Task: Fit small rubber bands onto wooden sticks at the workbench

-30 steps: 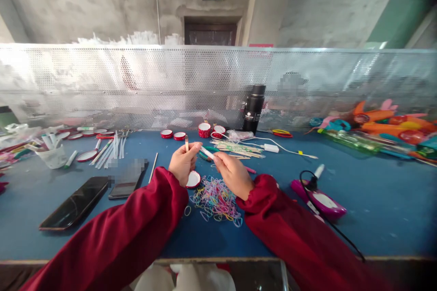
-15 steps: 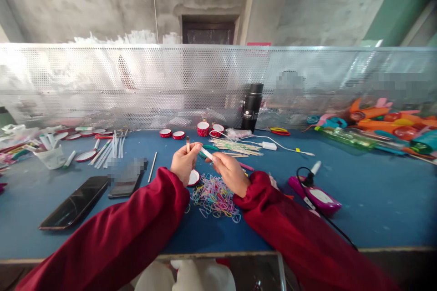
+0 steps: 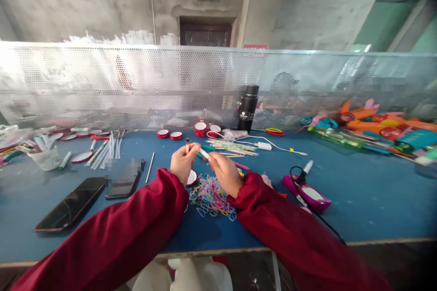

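My left hand (image 3: 181, 163) is closed around a short wooden stick (image 3: 187, 146) with a dark end, which points upward out of the fist. My right hand (image 3: 226, 173) grips a slim white tube (image 3: 205, 153), perhaps a marker pen. The tube's far end reaches the left fingertips; whether they pinch it I cannot tell. Below both hands lies a loose heap of coloured rubber bands (image 3: 213, 196). A small round red-rimmed white piece (image 3: 191, 178) sits partly behind the left hand.
Two dark phones (image 3: 71, 204) and a thin stick (image 3: 149, 168) lie to the left. Behind the hands are wooden sticks (image 3: 232, 146), red round tins (image 3: 200, 129) and a black bottle (image 3: 248, 109). A purple power strip (image 3: 309, 194) with a cable lies right.
The view has shifted slightly, so the scene sits a little further left. Both hands keep nearly the same pose and hold the same things.
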Demonstrator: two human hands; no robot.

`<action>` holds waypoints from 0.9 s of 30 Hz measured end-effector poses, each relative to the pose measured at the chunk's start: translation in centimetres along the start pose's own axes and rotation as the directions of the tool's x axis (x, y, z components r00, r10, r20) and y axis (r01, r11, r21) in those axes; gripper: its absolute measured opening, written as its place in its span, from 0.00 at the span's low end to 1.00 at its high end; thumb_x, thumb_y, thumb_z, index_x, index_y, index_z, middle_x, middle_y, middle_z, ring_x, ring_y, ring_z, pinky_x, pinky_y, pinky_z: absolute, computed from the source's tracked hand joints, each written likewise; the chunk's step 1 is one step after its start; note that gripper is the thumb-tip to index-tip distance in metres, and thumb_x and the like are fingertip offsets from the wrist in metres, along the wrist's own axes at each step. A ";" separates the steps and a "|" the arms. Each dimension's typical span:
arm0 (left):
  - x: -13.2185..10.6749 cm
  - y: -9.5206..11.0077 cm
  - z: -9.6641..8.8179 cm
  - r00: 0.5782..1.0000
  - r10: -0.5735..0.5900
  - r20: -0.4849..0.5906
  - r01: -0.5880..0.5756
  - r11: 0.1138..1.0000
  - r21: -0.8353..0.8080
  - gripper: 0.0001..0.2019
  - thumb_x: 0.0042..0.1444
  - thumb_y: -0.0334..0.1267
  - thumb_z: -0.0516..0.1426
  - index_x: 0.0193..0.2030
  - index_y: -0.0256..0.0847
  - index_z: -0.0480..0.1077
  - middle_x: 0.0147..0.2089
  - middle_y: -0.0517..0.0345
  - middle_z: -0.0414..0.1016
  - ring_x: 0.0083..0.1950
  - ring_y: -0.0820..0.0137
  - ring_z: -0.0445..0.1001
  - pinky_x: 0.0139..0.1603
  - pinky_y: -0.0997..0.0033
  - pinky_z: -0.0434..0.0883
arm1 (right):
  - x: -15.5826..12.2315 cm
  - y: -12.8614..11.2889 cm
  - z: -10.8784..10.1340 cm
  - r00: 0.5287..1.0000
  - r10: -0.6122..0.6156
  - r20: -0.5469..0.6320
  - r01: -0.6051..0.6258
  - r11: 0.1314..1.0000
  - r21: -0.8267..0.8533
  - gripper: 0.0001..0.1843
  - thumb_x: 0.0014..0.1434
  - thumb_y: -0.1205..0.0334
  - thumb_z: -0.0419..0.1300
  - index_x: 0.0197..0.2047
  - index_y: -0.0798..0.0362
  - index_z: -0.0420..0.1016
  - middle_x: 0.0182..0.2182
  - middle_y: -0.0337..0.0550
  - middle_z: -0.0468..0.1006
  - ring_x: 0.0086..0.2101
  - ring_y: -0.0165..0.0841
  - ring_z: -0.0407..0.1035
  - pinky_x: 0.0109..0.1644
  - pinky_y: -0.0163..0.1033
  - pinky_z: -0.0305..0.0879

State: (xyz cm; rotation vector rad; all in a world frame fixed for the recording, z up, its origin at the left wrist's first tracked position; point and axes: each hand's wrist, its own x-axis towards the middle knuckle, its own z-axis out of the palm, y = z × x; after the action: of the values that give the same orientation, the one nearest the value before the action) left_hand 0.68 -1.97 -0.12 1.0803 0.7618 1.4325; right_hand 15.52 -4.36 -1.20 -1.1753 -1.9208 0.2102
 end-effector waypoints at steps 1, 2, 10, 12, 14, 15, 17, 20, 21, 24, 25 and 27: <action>0.0 0.2 -0.1 1.000 0.014 0.022 -0.014 1.000 -0.003 0.22 0.43 0.48 0.66 0.40 0.34 0.72 0.17 0.72 0.48 0.17 0.84 0.45 0.19 0.77 0.42 | 0.3 0.0 -0.3 1.000 -0.011 0.020 0.011 1.000 0.000 0.21 0.68 0.50 0.41 0.42 0.50 0.72 0.26 0.39 0.74 0.28 0.31 0.67 0.34 0.35 0.60; 0.0 0.4 -0.3 0.999 0.012 0.052 -0.011 1.000 -0.018 0.22 0.43 0.47 0.66 0.41 0.33 0.73 0.17 0.72 0.47 0.17 0.84 0.45 0.18 0.77 0.41 | 0.6 0.1 -0.8 0.999 -0.033 0.044 0.033 0.999 -0.004 0.20 0.68 0.51 0.42 0.41 0.50 0.72 0.27 0.39 0.74 0.29 0.31 0.67 0.35 0.35 0.60; 0.0 1.3 -0.7 0.992 -0.038 0.117 0.049 0.995 -0.087 0.22 0.42 0.41 0.68 0.44 0.37 0.71 0.18 0.73 0.46 0.17 0.85 0.43 0.17 0.78 0.39 | 2.4 4.9 -8.2 0.955 0.296 -0.038 -0.237 0.676 -0.698 0.08 0.55 0.61 0.62 0.32 0.55 0.80 0.33 0.52 0.78 0.36 0.37 0.68 0.41 0.41 0.57; -0.1 1.2 -0.6 0.991 -0.062 0.117 0.070 0.995 -0.067 0.20 0.42 0.41 0.67 0.42 0.37 0.70 0.18 0.74 0.46 0.16 0.85 0.43 0.17 0.78 0.39 | 2.2 6.4 -8.4 0.933 0.359 -0.035 -0.276 0.646 -0.711 0.07 0.52 0.64 0.64 0.26 0.58 0.79 0.28 0.53 0.78 0.32 0.36 0.68 0.37 0.40 0.56; -0.2 1.1 -0.6 0.991 -0.076 0.108 0.081 0.995 -0.049 0.19 0.42 0.42 0.67 0.40 0.37 0.70 0.18 0.74 0.46 0.16 0.85 0.43 0.16 0.79 0.39 | 2.0 7.3 -7.8 0.926 0.376 -0.016 -0.276 0.648 -0.710 0.07 0.52 0.63 0.64 0.26 0.58 0.78 0.27 0.50 0.78 0.31 0.33 0.68 0.35 0.38 0.56; -0.2 1.1 -0.6 0.991 -0.082 0.104 0.087 0.995 -0.044 0.19 0.42 0.42 0.67 0.39 0.37 0.70 0.17 0.74 0.46 0.16 0.85 0.43 0.16 0.79 0.39 | 2.0 7.5 -7.4 0.927 0.376 -0.013 -0.274 0.652 -0.707 0.08 0.53 0.62 0.64 0.27 0.57 0.79 0.28 0.48 0.78 0.31 0.32 0.68 0.35 0.37 0.56; -0.2 1.1 -0.6 0.991 -0.095 0.097 0.100 0.994 -0.043 0.18 0.42 0.42 0.67 0.38 0.37 0.69 0.17 0.73 0.46 0.16 0.85 0.43 0.16 0.79 0.38 | 2.0 7.4 -6.7 0.933 0.360 -0.019 -0.269 0.661 -0.701 0.09 0.55 0.60 0.62 0.30 0.56 0.79 0.30 0.47 0.78 0.32 0.31 0.68 0.35 0.36 0.56; -0.2 1.0 -0.6 0.987 -0.130 0.095 0.134 0.990 -0.038 0.18 0.43 0.44 0.67 0.37 0.37 0.70 0.17 0.73 0.46 0.16 0.85 0.43 0.17 0.78 0.37 | 2.2 6.7 -6.0 0.949 0.316 -0.014 -0.237 0.682 -0.692 0.09 0.56 0.58 0.60 0.31 0.52 0.79 0.31 0.44 0.79 0.31 0.31 0.68 0.33 0.35 0.55; -0.2 0.9 -0.7 0.985 -0.144 0.095 0.147 0.989 -0.032 0.18 0.44 0.45 0.66 0.37 0.36 0.70 0.17 0.73 0.46 0.15 0.85 0.43 0.17 0.78 0.37 | 2.2 6.5 -5.8 0.953 0.303 0.005 -0.217 0.695 -0.685 0.08 0.55 0.57 0.61 0.30 0.51 0.79 0.30 0.43 0.79 0.30 0.31 0.69 0.32 0.34 0.55; -0.1 0.7 -0.8 0.980 -0.172 0.102 0.176 0.984 -0.027 0.16 0.47 0.45 0.64 0.38 0.36 0.71 0.17 0.72 0.46 0.15 0.84 0.43 0.17 0.78 0.37 | 2.1 6.0 -5.1 0.953 0.291 0.085 -0.166 0.735 -0.657 0.08 0.54 0.56 0.62 0.28 0.48 0.79 0.28 0.40 0.80 0.30 0.31 0.69 0.32 0.34 0.55; 0.0 0.7 -0.8 0.979 -0.174 0.105 0.178 0.984 -0.031 0.16 0.48 0.45 0.64 0.38 0.36 0.71 0.17 0.72 0.46 0.16 0.84 0.43 0.17 0.78 0.37 | 2.1 6.0 -4.8 0.950 0.297 0.098 -0.160 0.733 -0.661 0.07 0.54 0.57 0.61 0.28 0.48 0.80 0.28 0.40 0.80 0.30 0.32 0.70 0.33 0.35 0.55; 0.0 0.7 -0.8 0.980 -0.168 0.107 0.174 0.983 -0.048 0.14 0.50 0.44 0.62 0.38 0.35 0.71 0.18 0.71 0.46 0.16 0.84 0.44 0.17 0.79 0.37 | 2.0 6.0 -4.4 0.945 0.306 0.114 -0.151 0.718 -0.679 0.07 0.54 0.59 0.61 0.28 0.48 0.80 0.30 0.40 0.80 0.32 0.32 0.70 0.33 0.35 0.56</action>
State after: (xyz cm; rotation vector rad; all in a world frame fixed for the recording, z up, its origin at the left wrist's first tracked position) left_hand -0.29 -2.01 0.22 1.0110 0.7178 1.2362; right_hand 22.25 -0.69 -0.48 -1.9453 -2.1072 -0.2617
